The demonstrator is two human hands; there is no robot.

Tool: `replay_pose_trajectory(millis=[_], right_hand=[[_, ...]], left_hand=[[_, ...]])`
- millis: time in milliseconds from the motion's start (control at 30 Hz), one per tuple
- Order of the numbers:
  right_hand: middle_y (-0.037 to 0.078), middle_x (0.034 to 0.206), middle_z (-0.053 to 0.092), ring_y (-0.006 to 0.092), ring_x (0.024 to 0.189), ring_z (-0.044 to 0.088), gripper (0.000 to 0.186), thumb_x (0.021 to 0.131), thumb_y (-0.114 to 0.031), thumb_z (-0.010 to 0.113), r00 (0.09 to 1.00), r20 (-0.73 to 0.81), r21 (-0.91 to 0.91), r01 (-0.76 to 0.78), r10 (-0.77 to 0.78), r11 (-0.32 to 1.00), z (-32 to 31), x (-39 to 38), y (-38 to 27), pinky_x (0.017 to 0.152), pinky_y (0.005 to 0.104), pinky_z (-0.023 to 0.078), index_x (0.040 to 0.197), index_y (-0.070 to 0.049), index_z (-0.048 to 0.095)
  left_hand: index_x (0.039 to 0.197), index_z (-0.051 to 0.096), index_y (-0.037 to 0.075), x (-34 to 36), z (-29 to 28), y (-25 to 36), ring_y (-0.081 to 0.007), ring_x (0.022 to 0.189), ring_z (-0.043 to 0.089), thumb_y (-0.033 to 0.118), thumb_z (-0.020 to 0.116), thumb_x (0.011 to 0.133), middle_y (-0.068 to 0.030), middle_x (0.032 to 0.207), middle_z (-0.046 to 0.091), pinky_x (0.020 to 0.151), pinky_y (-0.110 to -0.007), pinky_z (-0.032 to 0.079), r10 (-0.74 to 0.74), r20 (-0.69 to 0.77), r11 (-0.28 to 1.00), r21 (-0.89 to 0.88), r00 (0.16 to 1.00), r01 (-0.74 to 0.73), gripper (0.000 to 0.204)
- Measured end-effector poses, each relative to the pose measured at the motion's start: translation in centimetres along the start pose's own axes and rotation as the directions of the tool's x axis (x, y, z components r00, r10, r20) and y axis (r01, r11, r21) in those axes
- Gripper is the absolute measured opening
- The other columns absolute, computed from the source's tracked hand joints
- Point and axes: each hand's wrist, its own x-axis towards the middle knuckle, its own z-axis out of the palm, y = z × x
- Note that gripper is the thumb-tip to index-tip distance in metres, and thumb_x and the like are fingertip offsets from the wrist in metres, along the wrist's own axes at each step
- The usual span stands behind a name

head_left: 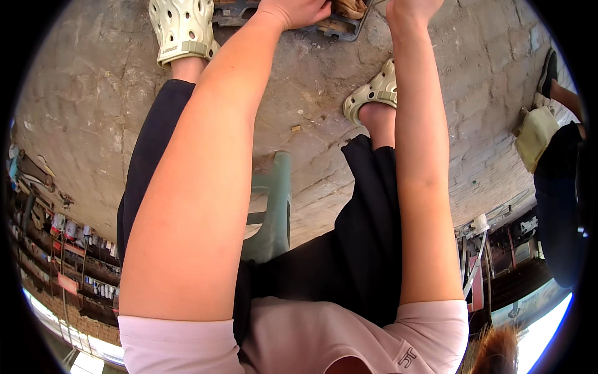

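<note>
At the top edge my left hand [295, 10] reaches over a dark plastic crate [339, 29]; the visible fingers are curled in, and what they hold, if anything, is out of sight. Brown, crumpled-looking material [351, 7] lies in the crate just right of that hand. My right hand [414, 7] is cut off by the top edge, to the right of the crate, with only its heel and wrist showing. Its fingers are hidden. A thin, pale line shows beside it, too small to name.
My feet, in pale clogs [182, 31], rest on a worn paved floor [299, 93] either side of the crate. Beneath me is a green plastic stool [278, 206]. Another person's leg and dark clothing [557, 206] appear at far right, near a pale yellow bag-like item [537, 137]. Cluttered shelves [81, 255] stand lower left.
</note>
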Motion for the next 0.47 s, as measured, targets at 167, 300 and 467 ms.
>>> replay_pose_trajectory(millis=[167, 300, 467], right_hand=[[-0.006, 0.051, 0.029, 0.01, 0.041, 0.026, 0.049, 0.107, -0.035, 0.05, 0.999, 0.017, -0.105, 0.032, -0.03, 0.994, 1.2, -0.1, -0.4, 0.041, 0.0304, 0.02, 0.063, -0.019, 0.035], [-0.005, 0.051, 0.029, 0.0097, 0.041, 0.026, 0.05, 0.108, -0.035, 0.048, 0.993, 0.118, 0.074, 0.006, -0.015, 0.997, 1.6, -0.1, -0.4, 0.041, 0.0297, 0.02, 0.063, -0.018, 0.034], [-0.004, 0.051, 0.029, 0.0111, 0.041, 0.025, 0.051, 0.108, -0.036, 0.047, 0.998, 0.061, 0.092, 0.019, -0.025, 0.996, 2.1, 0.8, 4.3, 0.04, 0.03, 0.021, 0.062, -0.018, 0.034]], left_hand=[[0.102, 0.057, 0.007, -0.1, 0.4, 0.1, -0.0328, 0.105, 0.056, 0.025, 0.068, 0.078, -0.0129, 0.104, 0.055, 0.093, -0.044, 0.047, 0.015, -0.036, 1.0, 0.017, 0.999, -0.015, 0.032], [0.104, 0.058, 0.007, -0.3, -0.3, -0.1, -0.0326, 0.105, 0.056, 0.025, 0.069, 0.077, -0.0128, 0.105, 0.055, 0.094, -0.044, 0.046, 0.013, -0.012, 1.0, 0.02, 1.0, -0.013, 0.034], [0.107, 0.059, 0.007, -0.3, -0.1, -0.6, -0.0321, 0.109, 0.056, 0.028, 0.07, 0.077, -0.0125, 0.109, 0.057, 0.097, -0.044, 0.046, -0.013, 0.04, 0.999, 0.045, 0.999, 0.011, 0.039]])
